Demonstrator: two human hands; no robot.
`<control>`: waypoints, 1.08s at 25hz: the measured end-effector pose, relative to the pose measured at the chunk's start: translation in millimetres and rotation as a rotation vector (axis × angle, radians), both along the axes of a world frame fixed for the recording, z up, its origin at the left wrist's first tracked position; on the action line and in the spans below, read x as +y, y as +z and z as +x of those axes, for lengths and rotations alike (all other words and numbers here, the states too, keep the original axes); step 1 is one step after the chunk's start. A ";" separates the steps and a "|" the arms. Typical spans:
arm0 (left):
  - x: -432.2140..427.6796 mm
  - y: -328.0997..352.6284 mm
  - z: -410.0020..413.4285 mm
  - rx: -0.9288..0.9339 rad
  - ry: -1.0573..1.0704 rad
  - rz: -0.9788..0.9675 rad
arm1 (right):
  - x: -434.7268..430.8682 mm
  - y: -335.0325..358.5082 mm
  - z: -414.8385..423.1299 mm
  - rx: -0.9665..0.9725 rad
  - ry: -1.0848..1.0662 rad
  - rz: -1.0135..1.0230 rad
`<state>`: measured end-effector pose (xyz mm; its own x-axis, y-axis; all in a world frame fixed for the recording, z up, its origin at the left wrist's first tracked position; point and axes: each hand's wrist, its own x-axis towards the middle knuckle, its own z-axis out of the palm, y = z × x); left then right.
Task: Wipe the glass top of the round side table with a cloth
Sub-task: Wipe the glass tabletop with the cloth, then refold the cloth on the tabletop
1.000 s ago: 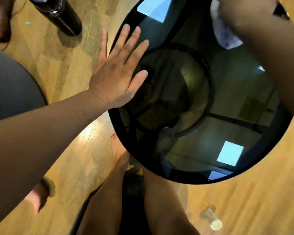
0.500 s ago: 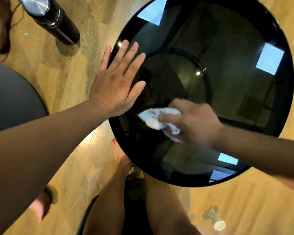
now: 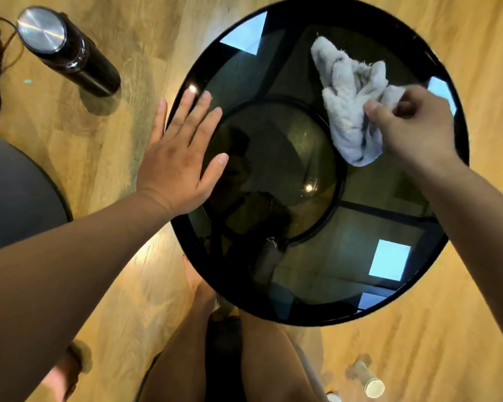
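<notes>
1. The round dark glass worktop (image 3: 346, 250) fills the middle of the head view, with a black rim and bright square reflections on the glass
2. The left hand (image 3: 180, 166) lies flat on the worktop's left edge, fingers straight and spread wide, palm down and holding nothing; the little finger hangs off the rim over the floor (image 3: 122, 285)
3. The right hand (image 3: 410, 126) is over the far right part of the glass, fingers curled round one end of the cloth (image 3: 352, 103), thumb tip pressed into the fabric
4. The cloth is pale grey and crumpled; it spreads from the right hand toward the far side of the glass, and its near end overlaps the black ring (image 3: 339, 181) seen through the glass
5. A black bottle (image 3: 67, 50) with a shiny metal cap stands on the wooden floor, well apart from the worktop on the left
6. The person's bare legs (image 3: 262, 358) show below the near rim
7. A small pale cylinder (image 3: 369, 380) lies on the floor at bottom right; what it is I cannot tell
</notes>
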<state>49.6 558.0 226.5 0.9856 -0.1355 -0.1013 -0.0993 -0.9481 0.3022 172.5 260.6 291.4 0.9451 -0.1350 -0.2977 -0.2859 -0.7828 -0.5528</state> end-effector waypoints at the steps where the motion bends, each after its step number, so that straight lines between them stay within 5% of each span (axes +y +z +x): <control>1: 0.1 -0.3 -0.2 0.000 0.001 -0.002 | -4.1 1.6 -4.5 -0.004 -0.048 0.085; 4: -1.2 -0.5 -0.2 -0.008 0.005 -0.017 | -7.4 14.9 -18.3 0.134 -0.388 0.601; 6: -0.8 -0.2 -0.8 -0.011 0.011 -0.022 | -4.4 21.4 -27.5 0.306 -0.470 0.754; 11: -1.4 0.9 -0.9 0.018 0.007 -0.017 | 13.3 13.5 -47.4 0.335 -0.134 0.271; 16: -8.8 9.2 -5.7 -0.070 0.014 -0.019 | 27.3 9.2 -48.5 0.261 -0.252 0.383; 18: -29.3 22.0 -1.3 -0.134 -0.007 -0.178 | 31.3 6.9 -58.0 0.192 -0.271 0.525; 21: -71.6 47.7 23.0 0.115 0.053 -0.579 | 35.3 5.9 -75.6 0.221 -0.468 0.921; 23: -85.8 55.3 43.5 0.300 0.039 -0.631 | 29.0 6.3 -86.8 0.265 -0.524 1.017; 25: -85.3 52.3 51.5 0.360 -0.108 -0.463 | 16.9 9.3 -98.1 0.296 -0.465 0.967; 27: -79.0 49.7 46.1 0.367 -0.237 -0.322 | 3.9 12.6 -108.3 0.266 -0.202 0.574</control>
<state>95.6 479.0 276.2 0.8320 -0.4305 -0.3500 -0.1321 -0.7664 0.6286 64.1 264.5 304.0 0.8020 -0.0520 -0.5950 -0.5805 -0.3024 -0.7560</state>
